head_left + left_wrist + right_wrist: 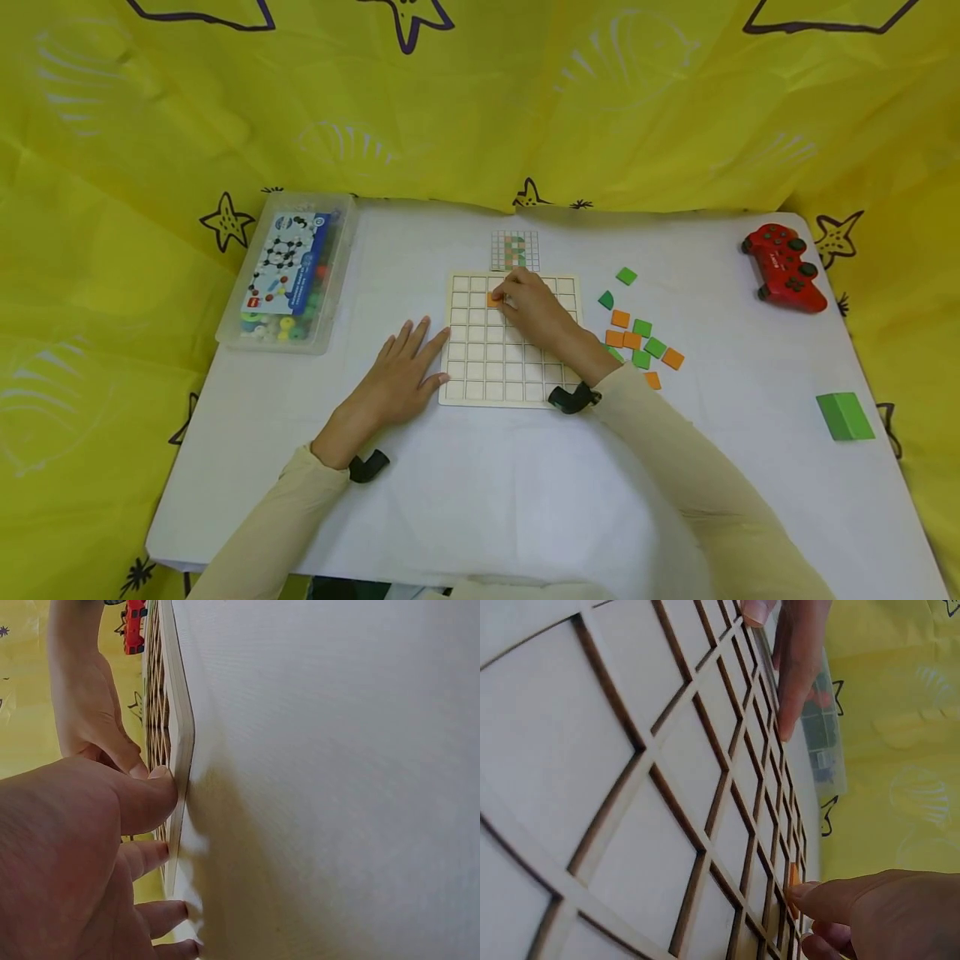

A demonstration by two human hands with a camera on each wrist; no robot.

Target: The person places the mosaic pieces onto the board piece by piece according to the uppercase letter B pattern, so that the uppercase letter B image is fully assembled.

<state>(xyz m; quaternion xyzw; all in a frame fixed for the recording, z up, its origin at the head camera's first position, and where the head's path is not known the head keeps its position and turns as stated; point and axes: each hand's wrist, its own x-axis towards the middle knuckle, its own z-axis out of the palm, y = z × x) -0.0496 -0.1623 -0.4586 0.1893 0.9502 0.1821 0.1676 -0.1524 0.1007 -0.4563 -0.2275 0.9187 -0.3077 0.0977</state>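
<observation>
Yellow cloth (450,125) printed with stars and shells hung round a white table (510,508) in the head view. On it lay a pale gridded board (476,352), and near its upper left an orange tile (492,300) showed at the tips of the right hand (536,315), whose thumb and forefinger pinched it with the other fingers curled. The left hand (397,375) was spread flat, palm down, holding nothing, its thumb and forefinger touching the board's left edge. Just beyond the board lay a small patterned card (516,250); loose orange and green tiles (632,341) were scattered to the right. A red game controller (783,268) and a green block (845,416) stood farther right. At far left, a clear plastic box (318,340) bore a blue and white label (281,267) picturing molecules, its lettering too small to read.

From the left wrist, the left thumb pressed the board's rim, its other fingers apart; the right hand reached over the grid beyond, its fingertips partly hidden.

From the right wrist, the right thumb covered the middle of the orange tile, leaving both ends visible beside the far cells. I could not tell whether it sat fully in one.
</observation>
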